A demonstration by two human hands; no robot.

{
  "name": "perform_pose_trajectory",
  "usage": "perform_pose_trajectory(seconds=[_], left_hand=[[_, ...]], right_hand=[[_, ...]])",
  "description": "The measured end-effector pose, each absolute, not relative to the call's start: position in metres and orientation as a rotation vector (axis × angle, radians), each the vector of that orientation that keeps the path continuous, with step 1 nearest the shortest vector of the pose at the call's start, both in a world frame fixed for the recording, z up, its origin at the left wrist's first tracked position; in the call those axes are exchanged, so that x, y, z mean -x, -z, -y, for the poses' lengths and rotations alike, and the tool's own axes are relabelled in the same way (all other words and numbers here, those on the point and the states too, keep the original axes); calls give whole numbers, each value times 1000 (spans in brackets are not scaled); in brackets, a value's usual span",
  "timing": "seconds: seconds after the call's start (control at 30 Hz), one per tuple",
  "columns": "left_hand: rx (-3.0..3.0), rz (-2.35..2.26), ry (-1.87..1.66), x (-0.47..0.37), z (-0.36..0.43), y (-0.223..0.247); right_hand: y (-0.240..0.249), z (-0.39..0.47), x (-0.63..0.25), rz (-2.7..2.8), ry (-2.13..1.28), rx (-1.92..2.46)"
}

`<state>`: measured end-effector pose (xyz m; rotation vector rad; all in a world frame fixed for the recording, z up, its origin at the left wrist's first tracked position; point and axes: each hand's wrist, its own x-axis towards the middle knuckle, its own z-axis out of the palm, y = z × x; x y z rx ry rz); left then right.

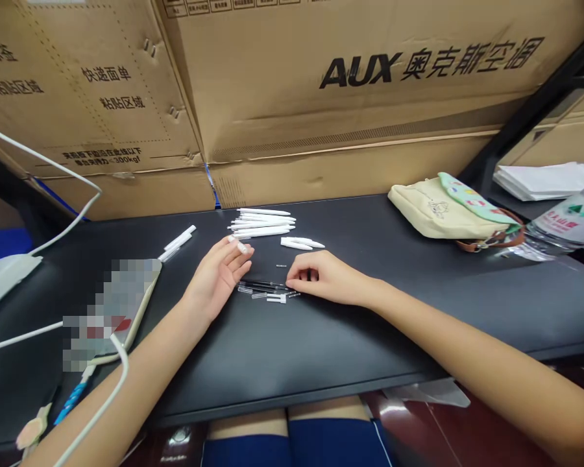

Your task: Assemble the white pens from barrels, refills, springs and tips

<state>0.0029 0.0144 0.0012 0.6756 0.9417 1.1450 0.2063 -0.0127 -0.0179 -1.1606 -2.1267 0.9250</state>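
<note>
My left hand point(219, 275) is turned palm up, its thumb and forefinger closed on a short white pen barrel piece point(238, 244). The other fingers are loosely curled. My right hand point(324, 275) is in a pinch, fingertips down at the right ends of several black pen refills point(263, 285); what the pinch holds, if anything, is hidden. Just in front of the refills lie clear grip sleeves point(246, 290), white clip parts point(276, 299) and small springs point(294, 294). Another spring point(281, 266) lies between my hands. Behind are several white pens point(263, 224) and white barrel pieces point(299, 243).
A phone point(117, 305) with a white cable lies at left, two white pen parts point(178, 243) beyond it. A cream pouch point(433, 207), a water bottle point(564, 220) and white papers point(545, 180) are at right. Cardboard boxes point(350, 130) wall the back of the black table point(253, 363).
</note>
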Motion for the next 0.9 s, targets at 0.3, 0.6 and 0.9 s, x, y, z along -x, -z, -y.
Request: perform_pose_trajectory(seconds=[0.3, 0.6, 0.9], left_hand=[[-1141, -731, -675, -13, 9, -6], [-786, -911, -958, -11, -2, -8], [-1128, -772, -745, -13, 8, -6]], right_hand=[[20, 11, -206, 2155, -921, 1151], [19, 13, -205, 2178, -837, 1163], [19, 13, -206, 2213, -814, 1152]])
